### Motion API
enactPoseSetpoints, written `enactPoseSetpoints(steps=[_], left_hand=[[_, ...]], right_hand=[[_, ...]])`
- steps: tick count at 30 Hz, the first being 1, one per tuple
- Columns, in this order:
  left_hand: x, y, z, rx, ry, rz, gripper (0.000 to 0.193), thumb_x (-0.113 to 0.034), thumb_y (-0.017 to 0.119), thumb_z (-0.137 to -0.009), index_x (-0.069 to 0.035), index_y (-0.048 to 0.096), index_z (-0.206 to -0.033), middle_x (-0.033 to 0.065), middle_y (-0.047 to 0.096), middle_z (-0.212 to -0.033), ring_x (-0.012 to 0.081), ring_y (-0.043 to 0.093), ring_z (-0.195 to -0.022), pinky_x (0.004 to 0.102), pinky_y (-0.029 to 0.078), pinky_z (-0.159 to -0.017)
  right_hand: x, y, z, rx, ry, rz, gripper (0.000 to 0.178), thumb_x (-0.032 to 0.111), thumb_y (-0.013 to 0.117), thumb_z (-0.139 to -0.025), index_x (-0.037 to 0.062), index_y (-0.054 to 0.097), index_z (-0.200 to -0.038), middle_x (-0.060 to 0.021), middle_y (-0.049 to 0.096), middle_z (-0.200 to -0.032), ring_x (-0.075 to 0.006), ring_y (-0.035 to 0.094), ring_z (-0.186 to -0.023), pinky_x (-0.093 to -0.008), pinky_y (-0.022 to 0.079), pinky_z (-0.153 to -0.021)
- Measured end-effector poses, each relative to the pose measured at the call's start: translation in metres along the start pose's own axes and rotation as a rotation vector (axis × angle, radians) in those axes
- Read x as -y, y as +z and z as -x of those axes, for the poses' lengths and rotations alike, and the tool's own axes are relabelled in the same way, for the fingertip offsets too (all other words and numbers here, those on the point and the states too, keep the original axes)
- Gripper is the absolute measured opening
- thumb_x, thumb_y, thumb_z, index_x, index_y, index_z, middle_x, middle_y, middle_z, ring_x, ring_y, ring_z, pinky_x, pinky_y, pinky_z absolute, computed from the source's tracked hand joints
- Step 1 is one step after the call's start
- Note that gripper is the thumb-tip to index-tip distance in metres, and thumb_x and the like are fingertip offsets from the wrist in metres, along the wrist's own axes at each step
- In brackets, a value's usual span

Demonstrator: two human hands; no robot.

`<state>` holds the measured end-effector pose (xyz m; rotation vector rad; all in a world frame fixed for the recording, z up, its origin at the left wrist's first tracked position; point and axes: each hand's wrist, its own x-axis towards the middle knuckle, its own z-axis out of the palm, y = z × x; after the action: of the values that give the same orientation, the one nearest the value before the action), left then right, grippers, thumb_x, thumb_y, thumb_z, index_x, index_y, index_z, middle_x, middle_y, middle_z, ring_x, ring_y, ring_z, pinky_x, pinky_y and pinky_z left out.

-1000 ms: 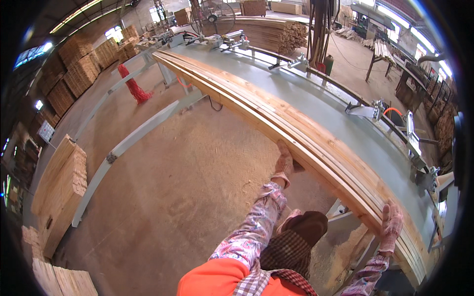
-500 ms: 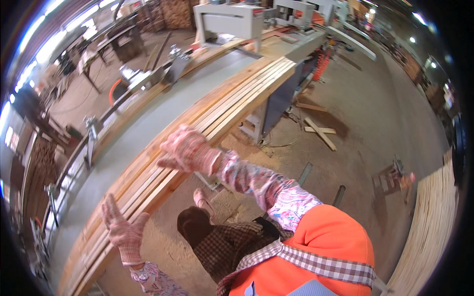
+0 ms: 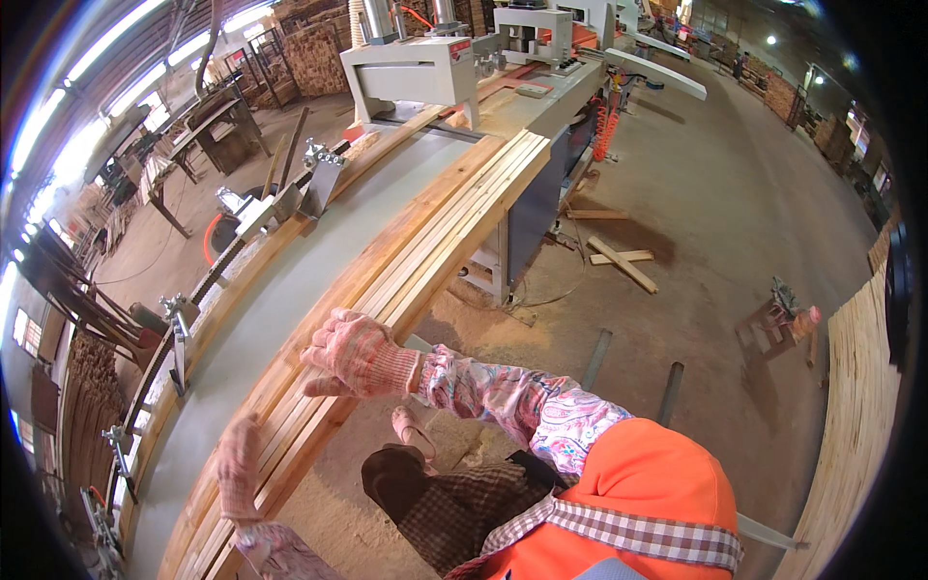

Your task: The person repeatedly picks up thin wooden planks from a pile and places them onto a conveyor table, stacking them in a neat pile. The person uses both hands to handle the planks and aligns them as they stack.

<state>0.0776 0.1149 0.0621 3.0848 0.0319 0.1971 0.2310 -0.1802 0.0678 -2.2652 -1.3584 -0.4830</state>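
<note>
Several long, pale wooden strips [image 3: 440, 230] lie side by side along the near edge of a grey machine table [image 3: 280, 253]. My right hand [image 3: 358, 356], in a pink striped knit glove, is closed over the strips, its fingers curled across their top and the thumb toward their near side. Lower left, my left hand [image 3: 240, 469], gloved alike, is over the same strips. Motion blurs its fingers, so whether it grips or only touches them cannot be made out.
A guide rail with metal clamps [image 3: 176, 338] runs along the table's far side. White machine housings [image 3: 411, 75] stand at its far end. Offcuts [image 3: 623, 266] lie on the floor to the right, and a stack of long strips [image 3: 855, 396] stands at the right rim.
The left hand's spread fingers have drawn together and turned inward over the strips. My right hand's fingers have curled more tightly. The whole view has shifted slightly.
</note>
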Motion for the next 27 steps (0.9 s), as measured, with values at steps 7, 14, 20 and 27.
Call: enactPoseSetpoints(steps=[7, 14, 20, 27], left_hand=[[0.027, 0.012, -0.045, 0.266, -0.300, -0.240, 0.040, -0.023, 0.032, -0.104, -0.016, 0.043, -0.142, 0.0103, 0.057, -0.134, 0.0326, 0.053, -0.121, 0.0392, 0.043, -0.104], [0.053, 0.032, -0.038, 0.125, -0.312, -0.229, 0.051, -0.045, 0.027, -0.104, -0.008, 0.059, -0.116, 0.0178, 0.068, -0.106, 0.0356, 0.062, -0.104, 0.0431, 0.048, -0.094], [0.019, 0.001, -0.038, -0.115, -0.635, 0.165, 0.074, -0.061, 0.026, -0.099, -0.002, 0.070, -0.084, 0.0209, 0.069, -0.087, 0.0394, 0.064, -0.090, 0.0463, 0.048, -0.087], [-0.005, -0.017, -0.019, 0.116, -0.480, -0.067, 0.062, -0.054, 0.030, -0.099, -0.006, 0.070, -0.092, 0.0173, 0.069, -0.098, 0.0381, 0.062, -0.099, 0.0458, 0.048, -0.087]], right_hand=[[-0.002, 0.003, 0.002, 0.012, 0.065, 0.052, 0.063, 0.065, 0.040, -0.094, 0.0120, 0.067, -0.113, -0.0110, 0.068, -0.109, -0.0287, 0.061, -0.109, -0.0423, 0.043, -0.101], [0.001, 0.002, -0.004, 0.010, 0.047, 0.027, 0.063, 0.065, 0.043, -0.092, 0.0110, 0.068, -0.112, -0.0102, 0.067, -0.108, -0.0320, 0.060, -0.109, -0.0459, 0.044, -0.099], [-0.003, 0.017, 0.003, -0.228, 0.073, 0.038, 0.066, 0.065, 0.044, -0.092, 0.0109, 0.062, -0.126, -0.0184, 0.050, -0.139, -0.0348, 0.044, -0.132, -0.0457, 0.031, -0.113], [0.011, -0.019, -0.015, 0.354, 0.191, 0.106, 0.069, 0.067, 0.032, -0.095, 0.0165, 0.053, -0.137, -0.0149, 0.052, -0.136, -0.0302, 0.042, -0.133, -0.0436, 0.023, -0.116]])
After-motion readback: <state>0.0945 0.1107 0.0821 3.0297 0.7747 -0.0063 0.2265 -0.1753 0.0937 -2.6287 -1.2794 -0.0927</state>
